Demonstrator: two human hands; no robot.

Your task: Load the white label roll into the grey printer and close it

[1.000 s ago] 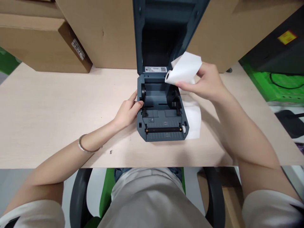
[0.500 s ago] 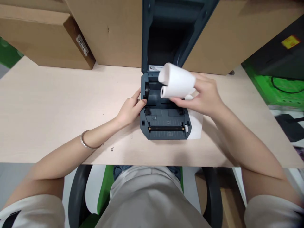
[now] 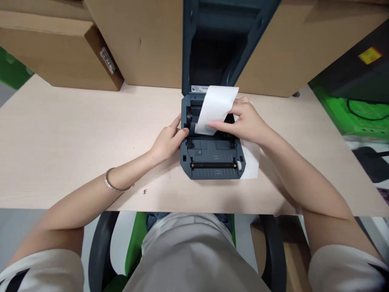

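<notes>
A dark grey printer [image 3: 212, 172] stands on the table with its lid [image 3: 225, 48] raised at the back. My left hand [image 3: 169, 140] grips the printer's left side wall, thumb on the top edge. Over the inner bay, my right hand [image 3: 247, 121] holds a white paper roll [image 3: 217, 107], with its loose sheet slanting up toward the lid. The roll's lower left end is beside the black holder [image 3: 189, 115] on the bay's left. A black roller [image 3: 213, 165] spans the printer's front.
White paper [image 3: 251, 162] lies under and to the right of the printer on the pale table [image 3: 75, 134]. Cardboard boxes [image 3: 152, 44] stand behind, with a smaller box [image 3: 60, 56] at the left. A green crate [image 3: 352, 117] is at the right.
My right hand has moved left and lowered the paper roll into the bay's opening. The loose sheet now stands spread out above it. My left hand has stayed on the printer.
</notes>
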